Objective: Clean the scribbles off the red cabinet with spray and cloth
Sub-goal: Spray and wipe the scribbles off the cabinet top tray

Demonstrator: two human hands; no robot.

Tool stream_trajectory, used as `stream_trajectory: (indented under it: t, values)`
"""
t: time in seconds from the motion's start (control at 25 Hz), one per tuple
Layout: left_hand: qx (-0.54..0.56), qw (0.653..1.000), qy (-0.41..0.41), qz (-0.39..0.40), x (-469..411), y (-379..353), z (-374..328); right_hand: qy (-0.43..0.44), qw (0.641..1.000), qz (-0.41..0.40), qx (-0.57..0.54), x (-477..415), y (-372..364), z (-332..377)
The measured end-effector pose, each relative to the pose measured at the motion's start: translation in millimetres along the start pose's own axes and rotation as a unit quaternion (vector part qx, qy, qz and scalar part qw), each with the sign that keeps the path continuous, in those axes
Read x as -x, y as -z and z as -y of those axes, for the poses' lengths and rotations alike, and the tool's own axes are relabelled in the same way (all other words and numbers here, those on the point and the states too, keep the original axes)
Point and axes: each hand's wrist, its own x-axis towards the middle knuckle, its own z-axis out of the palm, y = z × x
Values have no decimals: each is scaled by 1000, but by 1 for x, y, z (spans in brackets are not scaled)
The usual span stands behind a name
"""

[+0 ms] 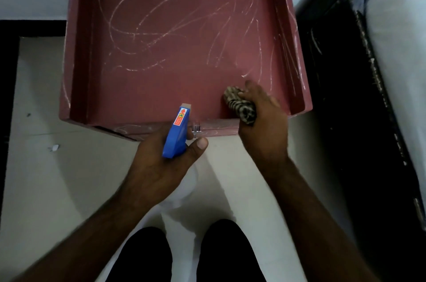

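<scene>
At red cabinet [161,62] near edge | right hand [265,129] fingers [251,87] clutch cloth [241,106] (striped) | left hand [159,168] seemingly grips spray [176,134]

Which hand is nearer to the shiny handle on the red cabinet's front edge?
Left. The left hand, holding the spray bottle, is just beside the handle; the right hand, gripping the cloth, is farther to its right.

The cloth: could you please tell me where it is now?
Head view: the cloth is bunched in the right hand at the red cabinet's near right corner, right of the spray bottle.
</scene>
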Motion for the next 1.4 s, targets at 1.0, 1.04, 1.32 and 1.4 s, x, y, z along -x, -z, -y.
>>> stream_trajectory:
  t: [1.0, 1.04, 1.32, 1.4]
  values:
    - [-5, 999, -42, 19, -14, -1, -24, -192, 979, -26, 60, -46, 15, 8]
    - [-2, 999, -41, 18, -14, -2, -23, -192, 979, -23, 61, -49, 15, 8]
    - [-6, 999, -38, 17, -12, -3, -24, -167, 984, -40, 48, -19, 15, -2]
    - [-7, 999, -42, 27, -14, -3, -25, -156, 986, -46, 38, -44, 10, -1]
